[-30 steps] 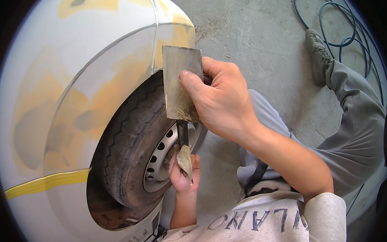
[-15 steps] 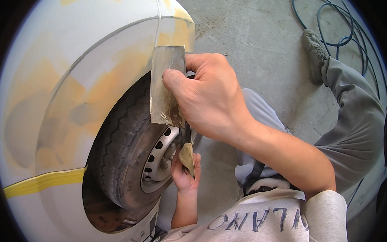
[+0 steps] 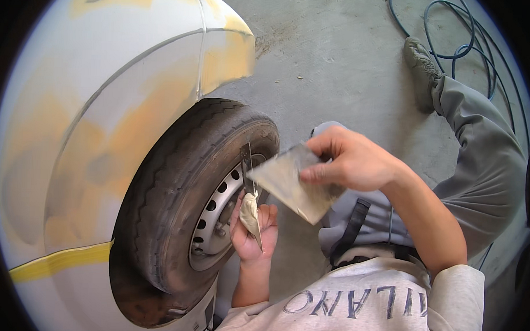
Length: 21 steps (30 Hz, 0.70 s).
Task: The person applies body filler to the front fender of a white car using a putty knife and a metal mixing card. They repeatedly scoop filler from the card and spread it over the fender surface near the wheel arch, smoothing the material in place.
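In my right hand (image 3: 358,160) is a flat, rectangular metal filler spreader (image 3: 291,181), gripped between thumb and fingers. Beige filler is smeared over its face. Lower and to the left, my left hand (image 3: 252,244) holds a narrow tool seen nearly edge-on, probably a putty knife (image 3: 246,159), beside the wheel. A lump of beige filler (image 3: 249,214) clings to it above my palm. The spreader tilts close to this tool; whether they touch I cannot tell. Left of both hands curves a white car fender (image 3: 128,61) with sanded yellow-orange patches (image 3: 150,120).
A black tyre (image 3: 164,203) on a silver wheel rim (image 3: 213,222) fills the wheel arch. Yellow tape (image 3: 63,257) crosses the bodywork. My bent leg in grey trousers (image 3: 481,167) is at right, near coiled dark hoses (image 3: 471,32) on the concrete floor (image 3: 321,51).
My right hand has moved away from the fender, down and right toward my left hand, turning the spreader. My left hand still holds the filler-laden tool by the wheel.
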Tool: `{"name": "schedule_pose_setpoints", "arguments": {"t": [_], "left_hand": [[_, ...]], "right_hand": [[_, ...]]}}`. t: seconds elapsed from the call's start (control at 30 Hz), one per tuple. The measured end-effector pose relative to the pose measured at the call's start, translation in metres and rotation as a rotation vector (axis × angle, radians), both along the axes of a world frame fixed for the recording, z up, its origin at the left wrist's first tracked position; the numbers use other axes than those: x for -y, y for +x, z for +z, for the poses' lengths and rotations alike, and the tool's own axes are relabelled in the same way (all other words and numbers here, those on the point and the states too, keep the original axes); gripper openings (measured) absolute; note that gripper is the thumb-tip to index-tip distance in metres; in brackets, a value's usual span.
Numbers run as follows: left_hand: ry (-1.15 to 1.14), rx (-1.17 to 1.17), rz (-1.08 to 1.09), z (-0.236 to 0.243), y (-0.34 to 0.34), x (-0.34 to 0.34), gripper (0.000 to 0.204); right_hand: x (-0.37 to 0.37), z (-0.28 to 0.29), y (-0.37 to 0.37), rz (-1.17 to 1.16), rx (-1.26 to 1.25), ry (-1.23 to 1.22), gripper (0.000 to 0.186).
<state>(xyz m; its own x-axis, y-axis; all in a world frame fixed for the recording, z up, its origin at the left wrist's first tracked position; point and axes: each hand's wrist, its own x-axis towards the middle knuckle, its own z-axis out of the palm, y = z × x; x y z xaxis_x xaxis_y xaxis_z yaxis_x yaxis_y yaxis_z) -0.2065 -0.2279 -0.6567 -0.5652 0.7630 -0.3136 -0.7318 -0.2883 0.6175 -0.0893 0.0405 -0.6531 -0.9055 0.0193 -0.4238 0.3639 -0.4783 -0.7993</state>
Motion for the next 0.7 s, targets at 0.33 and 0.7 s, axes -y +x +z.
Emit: {"name": "schedule_pose_setpoints", "arguments": {"t": [0.33, 0.7], "left_hand": [[-0.273, -0.113, 0.124, 0.004, 0.009, -0.005, 0.037], [-0.306, -0.019, 0.168, -0.004, 0.013, 0.001, 0.038]], "right_hand": [[-0.012, -0.059, -0.124, -1.101, -0.592, 1.056, 0.042], [-0.017, -0.064, -0.100, -0.969, -0.576, 0.891, 0.046]]}}
